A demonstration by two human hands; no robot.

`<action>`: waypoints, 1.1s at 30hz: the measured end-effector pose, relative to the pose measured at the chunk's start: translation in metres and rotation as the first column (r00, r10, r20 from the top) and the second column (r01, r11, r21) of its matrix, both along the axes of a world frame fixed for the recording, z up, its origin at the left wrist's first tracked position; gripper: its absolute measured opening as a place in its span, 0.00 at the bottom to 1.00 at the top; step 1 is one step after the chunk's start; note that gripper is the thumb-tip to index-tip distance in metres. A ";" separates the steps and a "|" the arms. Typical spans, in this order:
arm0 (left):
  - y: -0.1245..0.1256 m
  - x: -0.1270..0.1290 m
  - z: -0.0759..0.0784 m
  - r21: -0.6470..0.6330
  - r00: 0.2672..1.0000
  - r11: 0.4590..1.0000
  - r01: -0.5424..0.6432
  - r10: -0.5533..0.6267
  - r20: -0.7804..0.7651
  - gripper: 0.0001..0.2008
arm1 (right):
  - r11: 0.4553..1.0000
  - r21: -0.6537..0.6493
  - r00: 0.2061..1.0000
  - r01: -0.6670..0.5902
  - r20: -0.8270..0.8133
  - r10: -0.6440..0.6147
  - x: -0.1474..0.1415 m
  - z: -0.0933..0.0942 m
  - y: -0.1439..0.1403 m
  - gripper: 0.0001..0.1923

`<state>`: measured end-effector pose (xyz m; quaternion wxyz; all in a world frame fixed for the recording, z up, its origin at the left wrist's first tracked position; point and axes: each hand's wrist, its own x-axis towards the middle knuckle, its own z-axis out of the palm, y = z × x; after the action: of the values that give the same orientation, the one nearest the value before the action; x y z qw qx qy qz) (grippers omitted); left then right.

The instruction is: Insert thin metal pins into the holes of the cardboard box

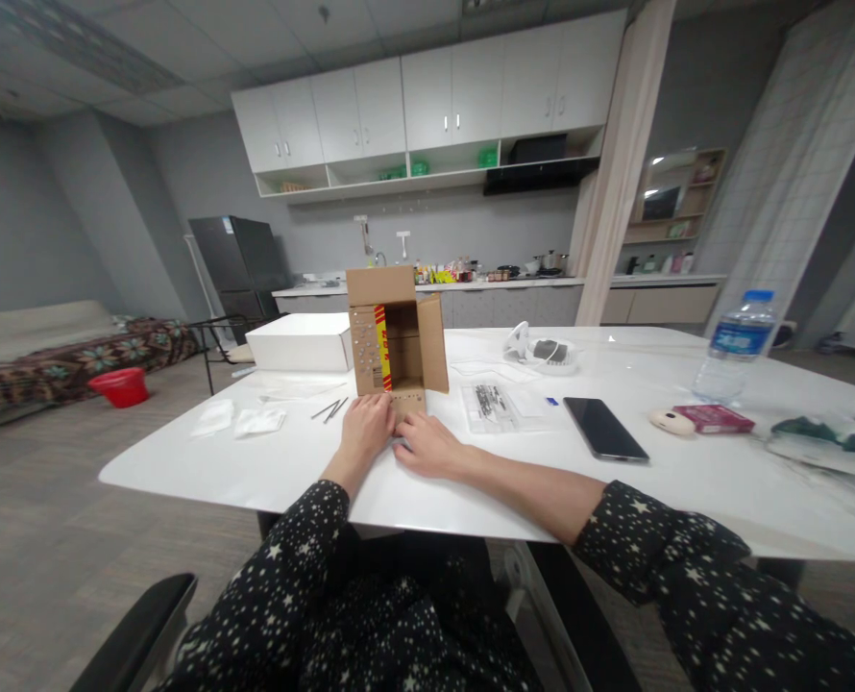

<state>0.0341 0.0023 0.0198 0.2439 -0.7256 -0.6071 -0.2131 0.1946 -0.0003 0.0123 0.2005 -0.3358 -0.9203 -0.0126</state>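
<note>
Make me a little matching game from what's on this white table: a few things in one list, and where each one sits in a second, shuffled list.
Things:
1. cardboard box
2. water bottle
3. phone
4. white box

Places:
A. lying flat and face up, right of the clear plastic packet
B. standing open just beyond the left hand and right hand
C. left of the cardboard box, further back
D. upright near the table's right end, behind a pink pack

Pairs: 1-B, 2-D, 3-A, 4-C

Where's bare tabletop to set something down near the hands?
Free: near edge left of the left hand, below the plastic bags; also between right hand and phone. Crowded: around the cardboard box and by the water bottle.
</note>
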 end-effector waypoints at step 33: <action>-0.008 -0.001 0.004 -0.022 0.996 0.998 -0.057 0.059 0.072 0.10 | 1.000 0.002 1.000 -0.006 0.013 0.006 0.001 0.003 -0.002 0.15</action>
<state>0.0326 -0.0058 0.0242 0.2206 -0.7017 -0.6385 -0.2264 0.1953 -0.0020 0.0151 0.1948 -0.3328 -0.9225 -0.0153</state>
